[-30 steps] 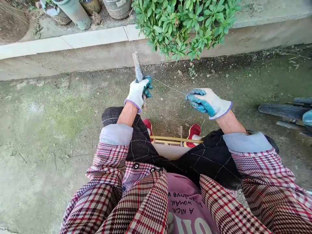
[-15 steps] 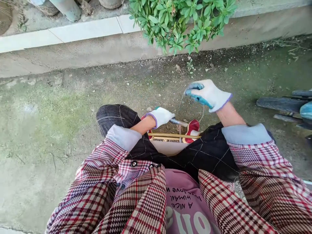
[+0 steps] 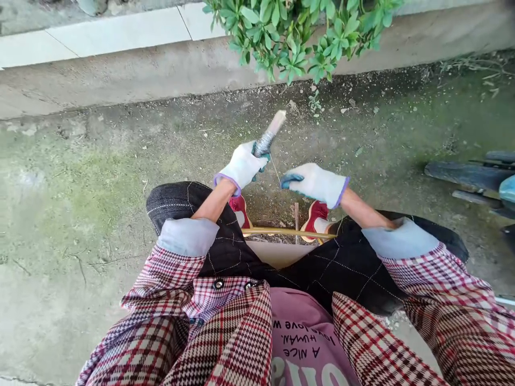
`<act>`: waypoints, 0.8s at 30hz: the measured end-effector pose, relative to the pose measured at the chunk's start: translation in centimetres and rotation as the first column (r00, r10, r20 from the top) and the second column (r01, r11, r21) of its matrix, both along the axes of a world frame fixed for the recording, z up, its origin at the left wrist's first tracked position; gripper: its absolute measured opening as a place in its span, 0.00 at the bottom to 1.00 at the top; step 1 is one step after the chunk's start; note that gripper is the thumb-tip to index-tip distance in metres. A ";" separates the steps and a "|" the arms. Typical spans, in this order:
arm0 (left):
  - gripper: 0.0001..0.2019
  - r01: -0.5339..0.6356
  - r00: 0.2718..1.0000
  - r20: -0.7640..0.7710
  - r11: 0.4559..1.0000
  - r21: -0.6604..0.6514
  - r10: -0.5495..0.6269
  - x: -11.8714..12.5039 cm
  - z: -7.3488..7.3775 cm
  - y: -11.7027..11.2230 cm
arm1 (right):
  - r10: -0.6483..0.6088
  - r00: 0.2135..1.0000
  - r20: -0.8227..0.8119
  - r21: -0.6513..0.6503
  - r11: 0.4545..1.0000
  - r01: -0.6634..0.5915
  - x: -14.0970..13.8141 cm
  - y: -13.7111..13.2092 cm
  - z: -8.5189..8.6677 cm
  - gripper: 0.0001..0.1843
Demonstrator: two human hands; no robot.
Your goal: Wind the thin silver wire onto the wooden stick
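In the head view, my left hand [image 3: 243, 165], in a white glove with blue-green fingers, is closed around a short stick wound with wire [image 3: 264, 143]. The stick's pale bare end points up and to the right, away from my body. A thin strand of the wire [image 3: 275, 168] runs from the wound part down to my right hand [image 3: 316, 184]. That hand wears a matching glove, and its fingertips pinch the strand. Both hands are above the ground between my knees, a short gap apart.
Beyond my hands runs a low concrete wall [image 3: 132, 80] topped with white tiles, a green bush [image 3: 293, 37] overhanging it. Below me are red shoes [image 3: 314, 221] and a yellowish bar [image 3: 281, 231]. At the right stands a dark object with a blue part [image 3: 475, 176].
My left hand has lifted forward, turning the wire-wound stick from pointing right to pointing up and away. My right hand has come down and left, closer to it, still pinching the strand.
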State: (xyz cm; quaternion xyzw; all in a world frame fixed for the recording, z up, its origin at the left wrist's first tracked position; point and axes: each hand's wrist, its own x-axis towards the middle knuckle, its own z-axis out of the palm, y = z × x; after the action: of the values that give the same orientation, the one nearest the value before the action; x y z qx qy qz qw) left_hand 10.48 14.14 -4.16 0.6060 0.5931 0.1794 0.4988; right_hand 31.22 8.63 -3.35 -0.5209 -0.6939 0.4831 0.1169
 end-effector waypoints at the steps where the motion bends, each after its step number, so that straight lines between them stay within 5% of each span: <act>1: 0.07 0.053 0.996 -0.074 0.999 0.014 -0.052 -0.1 -0.3 0.3 | 0.022 0.998 -0.064 -0.050 0.998 -0.025 -0.4 -0.2 0.8 0.10; 3: 0.08 0.226 0.943 -0.261 0.973 0.051 -0.205 -0.3 -0.9 0.5 | 0.016 0.989 -0.147 -0.095 0.995 -0.030 -0.6 -0.3 2.1 0.12; 7: 0.15 0.499 0.710 -0.603 0.864 0.066 -0.364 0.0 -1.2 -0.4 | -0.068 0.992 -0.106 -0.048 0.997 0.064 0.9 0.5 3.5 0.10; 12: 0.16 0.745 0.506 -0.623 0.667 -0.033 -0.596 1.4 -0.7 -2.1 | -0.140 0.990 0.020 0.044 0.989 0.139 3.5 1.9 2.3 0.06; 14: 0.15 0.767 0.532 -0.545 0.642 -0.015 -0.648 1.7 -0.2 -2.5 | -0.155 0.987 0.032 0.068 0.986 0.152 4.0 2.3 1.2 0.06; 16: 0.14 0.734 0.622 -0.452 0.677 0.051 -0.640 1.6 0.2 -2.5 | -0.149 0.989 0.022 0.058 0.987 0.147 3.9 2.4 0.2 0.08; 21: 0.12 0.492 0.863 -0.240 0.847 0.202 -0.444 0.6 -0.1 -1.6 | -0.133 0.991 0.008 0.079 0.988 0.132 1.8 1.7 -0.6 0.11; 24: 0.11 0.286 0.955 -0.110 0.954 0.085 -0.277 0.5 -0.5 -1.3 | -0.102 0.992 0.077 0.124 0.988 0.092 0.8 1.2 0.0 0.11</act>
State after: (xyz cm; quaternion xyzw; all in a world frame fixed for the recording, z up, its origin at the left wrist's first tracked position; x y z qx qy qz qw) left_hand 10.96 12.83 -4.70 0.7166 0.5144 0.1062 0.4589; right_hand 31.99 9.85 -3.40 -0.5659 -0.6998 0.4120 0.1424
